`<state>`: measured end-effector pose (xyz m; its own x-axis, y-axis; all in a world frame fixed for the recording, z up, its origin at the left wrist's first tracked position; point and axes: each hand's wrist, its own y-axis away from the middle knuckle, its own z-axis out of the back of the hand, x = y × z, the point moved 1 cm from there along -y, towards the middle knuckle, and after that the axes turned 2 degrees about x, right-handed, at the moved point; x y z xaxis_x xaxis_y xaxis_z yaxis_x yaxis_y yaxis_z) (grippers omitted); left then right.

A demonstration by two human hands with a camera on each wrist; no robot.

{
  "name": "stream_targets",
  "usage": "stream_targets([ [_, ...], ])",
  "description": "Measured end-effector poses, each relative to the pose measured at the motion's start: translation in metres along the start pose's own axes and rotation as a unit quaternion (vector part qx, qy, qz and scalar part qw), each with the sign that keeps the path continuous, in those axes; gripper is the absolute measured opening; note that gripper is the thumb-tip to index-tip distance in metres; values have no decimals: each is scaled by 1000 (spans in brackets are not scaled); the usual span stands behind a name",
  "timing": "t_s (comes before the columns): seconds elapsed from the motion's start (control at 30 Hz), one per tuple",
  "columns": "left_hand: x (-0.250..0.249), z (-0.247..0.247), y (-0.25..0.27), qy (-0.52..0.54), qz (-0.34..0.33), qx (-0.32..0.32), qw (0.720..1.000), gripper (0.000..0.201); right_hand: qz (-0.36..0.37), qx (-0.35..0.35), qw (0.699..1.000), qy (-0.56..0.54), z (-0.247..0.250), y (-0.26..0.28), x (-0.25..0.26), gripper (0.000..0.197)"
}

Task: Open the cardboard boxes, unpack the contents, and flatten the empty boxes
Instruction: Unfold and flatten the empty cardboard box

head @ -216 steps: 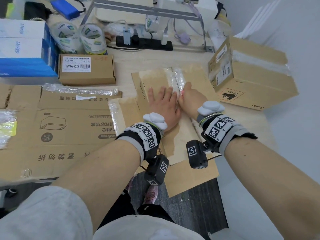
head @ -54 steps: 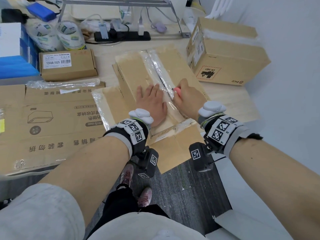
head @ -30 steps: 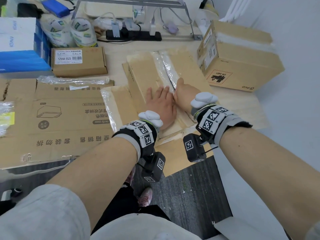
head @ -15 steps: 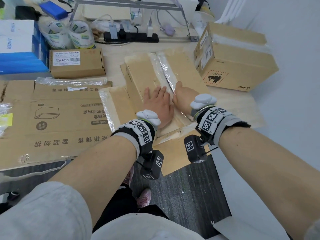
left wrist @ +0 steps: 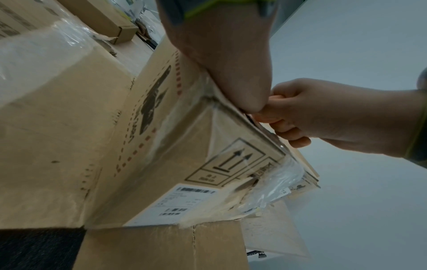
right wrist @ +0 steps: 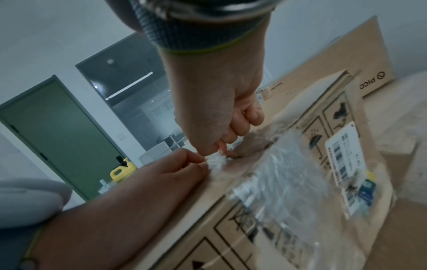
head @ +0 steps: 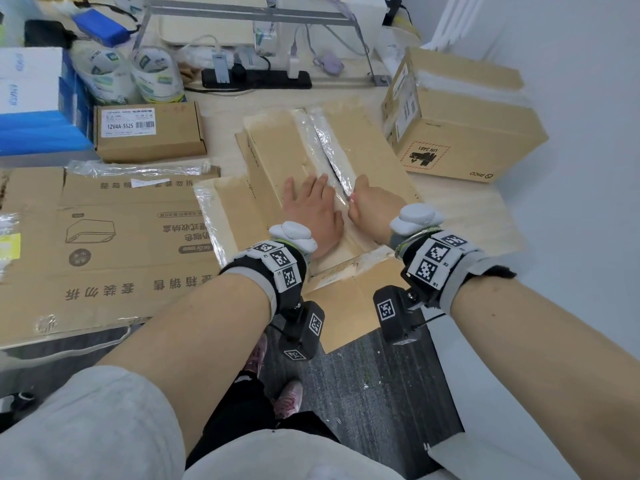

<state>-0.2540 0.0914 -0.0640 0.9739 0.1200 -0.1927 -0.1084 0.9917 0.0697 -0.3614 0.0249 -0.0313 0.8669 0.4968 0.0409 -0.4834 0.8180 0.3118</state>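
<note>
A taped cardboard box (head: 277, 147) lies on the table in front of me, and clear tape (head: 329, 150) runs along its top seam. My left hand (head: 311, 206) lies flat on the left flap, fingers straight, pressing down. Right beside it, my right hand (head: 370, 202) is curled in a fist over the seam. It grips a small pink cutter (right wrist: 221, 146) whose tip meets the tape. In the left wrist view, my right hand (left wrist: 323, 117) has its fingers bent at the box's (left wrist: 161, 146) top edge. The right wrist view shows my left hand (right wrist: 180, 168) touching the crinkled tape.
A second sealed box (head: 460, 123) stands at the right. To the left are a flattened carton (head: 121, 244), a small labelled box (head: 152, 133) and blue-white boxes (head: 31, 105). Tape rolls (head: 156, 74) and a power strip (head: 256, 77) sit behind. The table edge and floor are close below my wrists.
Both hands stay almost where they were on the box top over the last second. The head view has shifted slightly.
</note>
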Motion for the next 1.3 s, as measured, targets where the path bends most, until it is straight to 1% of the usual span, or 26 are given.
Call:
stream_targets([
  [0.13, -5, 1, 7, -8, -5, 3, 1000, 51, 3, -13, 1000, -24, -5, 5, -2, 28],
  [0.23, -17, -6, 16, 1, -14, 25, 1000, 53, 10, -12, 999, -32, -7, 4, -3, 30],
  [0.3, -20, -10, 19, 4, -8, 31, 999, 54, 11, -10, 999, -34, -7, 6, -4, 28],
  [0.47, -19, -12, 18, 7, -3, 5, 1000, 54, -7, -48, 999, 1, -10, 11, -1, 24],
  [0.63, -18, -11, 19, 8, -5, -8, 1000, 53, -22, -65, 997, 19, -13, 12, 3, 24],
  [0.77, -19, -12, 19, 5, -2, -4, 1000, 54, -8, -47, 998, 40, -11, 12, 4, 26],
  [0.9, -20, -11, 20, 2, -4, -4, 1000, 53, -6, -47, 998, 42, -11, 14, 2, 25],
  [1.0, -19, -11, 21, -5, -6, -1, 1000, 54, 9, -43, 998, 46, -11, 15, 1, 22],
  [1.13, -19, -12, 20, -11, -3, -2, 1000, 54, -7, -42, 998, 50, -11, 20, 2, 24],
  [1.3, -18, -12, 20, -12, -8, -1, 1000, 55, 3, -32, 998, 48, -6, 22, 0, 23],
])
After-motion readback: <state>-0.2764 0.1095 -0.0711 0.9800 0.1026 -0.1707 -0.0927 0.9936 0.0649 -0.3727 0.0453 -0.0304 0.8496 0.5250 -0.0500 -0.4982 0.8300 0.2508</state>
